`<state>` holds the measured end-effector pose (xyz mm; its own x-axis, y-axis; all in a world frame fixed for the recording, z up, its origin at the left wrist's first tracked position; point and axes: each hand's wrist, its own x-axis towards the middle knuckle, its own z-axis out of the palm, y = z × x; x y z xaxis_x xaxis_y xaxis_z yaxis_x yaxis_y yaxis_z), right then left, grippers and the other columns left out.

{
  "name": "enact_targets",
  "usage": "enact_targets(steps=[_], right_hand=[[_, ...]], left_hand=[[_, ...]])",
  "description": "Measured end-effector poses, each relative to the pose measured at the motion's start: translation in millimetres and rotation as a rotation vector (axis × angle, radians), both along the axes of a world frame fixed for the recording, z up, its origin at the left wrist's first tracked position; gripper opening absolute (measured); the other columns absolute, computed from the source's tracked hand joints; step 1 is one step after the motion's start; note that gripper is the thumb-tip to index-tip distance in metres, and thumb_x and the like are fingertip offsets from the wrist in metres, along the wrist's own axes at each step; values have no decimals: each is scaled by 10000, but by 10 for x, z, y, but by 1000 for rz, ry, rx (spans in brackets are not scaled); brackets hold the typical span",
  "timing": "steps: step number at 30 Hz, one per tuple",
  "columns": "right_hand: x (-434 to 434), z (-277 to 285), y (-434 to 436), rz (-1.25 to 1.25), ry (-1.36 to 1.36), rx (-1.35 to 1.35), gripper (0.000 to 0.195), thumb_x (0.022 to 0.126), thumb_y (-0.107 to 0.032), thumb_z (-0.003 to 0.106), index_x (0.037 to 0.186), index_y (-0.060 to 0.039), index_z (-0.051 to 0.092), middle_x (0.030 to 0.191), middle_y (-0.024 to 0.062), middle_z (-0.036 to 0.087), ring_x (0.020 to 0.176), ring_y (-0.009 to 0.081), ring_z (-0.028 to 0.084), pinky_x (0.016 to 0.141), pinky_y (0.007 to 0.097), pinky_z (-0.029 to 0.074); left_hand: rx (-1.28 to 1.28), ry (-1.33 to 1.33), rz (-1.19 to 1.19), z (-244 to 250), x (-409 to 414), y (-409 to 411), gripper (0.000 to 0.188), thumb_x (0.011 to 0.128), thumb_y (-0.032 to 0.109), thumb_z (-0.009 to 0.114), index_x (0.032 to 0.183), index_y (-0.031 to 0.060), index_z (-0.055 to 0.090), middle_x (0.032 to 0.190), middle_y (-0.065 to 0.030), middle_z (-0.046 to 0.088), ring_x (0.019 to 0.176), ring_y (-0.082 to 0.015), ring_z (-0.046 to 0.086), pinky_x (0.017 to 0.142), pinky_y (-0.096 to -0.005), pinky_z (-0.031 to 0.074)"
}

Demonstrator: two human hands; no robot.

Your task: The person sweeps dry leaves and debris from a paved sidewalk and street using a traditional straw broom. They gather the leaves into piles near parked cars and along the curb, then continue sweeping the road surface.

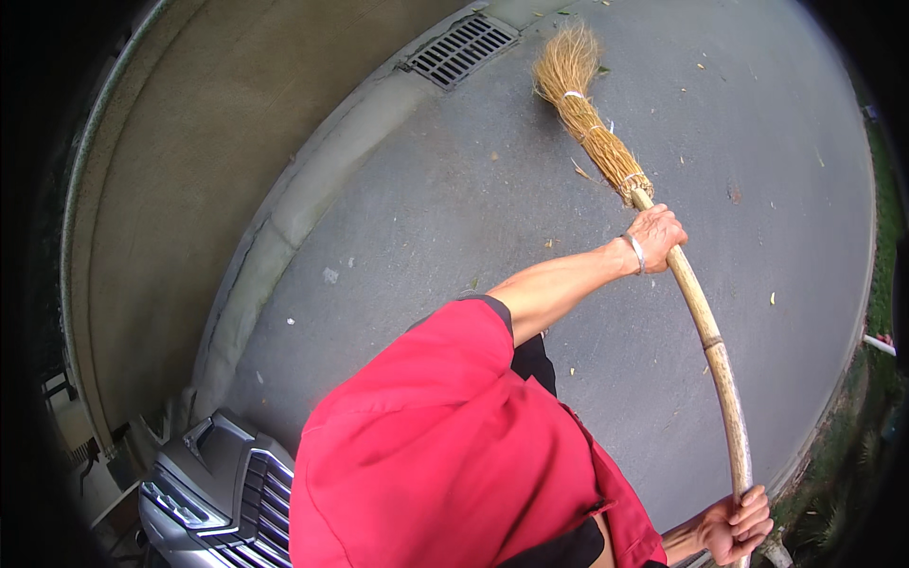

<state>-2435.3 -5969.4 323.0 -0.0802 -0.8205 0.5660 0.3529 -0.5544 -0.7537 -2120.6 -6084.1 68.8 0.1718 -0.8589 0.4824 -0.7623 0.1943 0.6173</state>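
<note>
A bundled twig broom (pixel 607 145) with a long, pale bamboo-like handle (pixel 699 312) slants across the right half of the view. Around the handle, just below the bound twigs, my left hand (pixel 657 236) is closed, with a light-coloured bracelet at its wrist. Farther down, near the lower picture edge, my right hand (pixel 738 527) grips the same handle with its fingers curled round it. Light ties bind the twigs, and the loose bristle end (pixel 568 60) fans out over the grey pavement; whether it touches is unclear. The handle's far end lies outside the picture.
A metal drain grate (pixel 463 50) lies beside a concrete gutter strip (pixel 284 227) along a tan wall (pixel 192 163). The front of a grey car (pixel 220 490) stands at lower left. Bits of leaf litter dot the pavement (pixel 440 213). Grass (pixel 884 284) borders the right side.
</note>
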Motion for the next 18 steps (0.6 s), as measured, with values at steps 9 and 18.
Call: enact_targets(steps=[9,18], right_hand=[[-620,-594,-2245,439,-343,504,381,967,-146,426,604,-176,315,479,-25,280,425,99,259,521,277,336],[3069,-1908,-1794,1454,40,825,178,912,-105,518,743,-52,509,693,69,550,730,207,576,932,468,454]], left_hand=[[504,-95,113,-127,-314,792,126,585,176,670,666,103,608,664,-101,623,686,-295,643,667,-423,492],[1121,148,1121,-1244,1178,2882,223,679,121,690,899,116,725,929,-174,685,928,-369,641,844,-441,506]])
